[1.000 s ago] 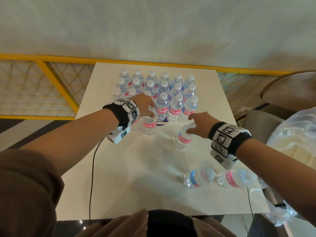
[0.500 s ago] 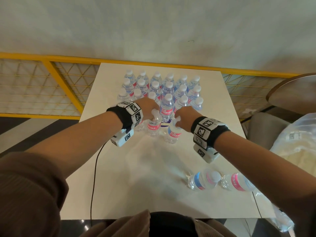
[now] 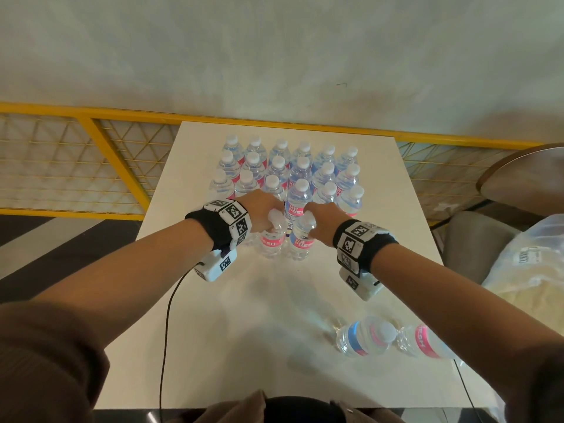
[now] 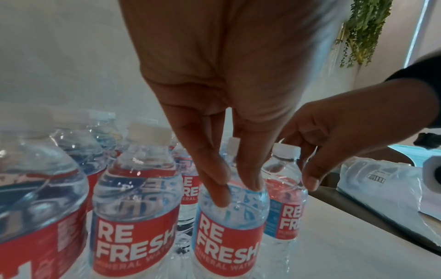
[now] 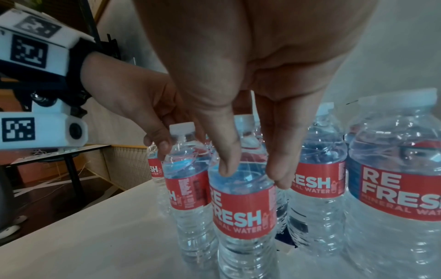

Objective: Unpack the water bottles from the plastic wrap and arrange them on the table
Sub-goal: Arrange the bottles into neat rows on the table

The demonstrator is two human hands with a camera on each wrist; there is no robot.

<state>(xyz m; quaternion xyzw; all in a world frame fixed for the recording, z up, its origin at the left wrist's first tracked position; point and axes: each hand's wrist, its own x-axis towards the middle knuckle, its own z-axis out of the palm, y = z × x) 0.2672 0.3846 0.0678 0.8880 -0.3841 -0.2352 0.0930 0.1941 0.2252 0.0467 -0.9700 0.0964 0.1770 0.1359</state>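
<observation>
My left hand (image 3: 264, 213) is over one upright bottle (image 3: 272, 239) in the front row. Its fingers (image 4: 216, 181) point down along the bottle's shoulder, close together and almost straight, and the tips touch the clear plastic just above the red label. I cannot tell if the thumb closes around the far side.

My right hand (image 3: 325, 221) is at the neighbouring bottle (image 3: 300, 241), which stands just beside the first one, nearly touching it. From the right wrist view two fingers (image 5: 229, 158) hang down on each side of the neck and rest on the shoulder, only a little apart; whether the grip is firm I cannot see.

Behind the fingertips of both hands stands the block of bottles (image 3: 290, 172), upright in tidy rows with white caps, on the white table (image 3: 213, 315). Toward my body from the right wrist, two more bottles (image 3: 364, 335) lie on their sides near the table edge. Further right of that hand a heap of plastic wrap (image 3: 531, 270) lies off the table.
</observation>
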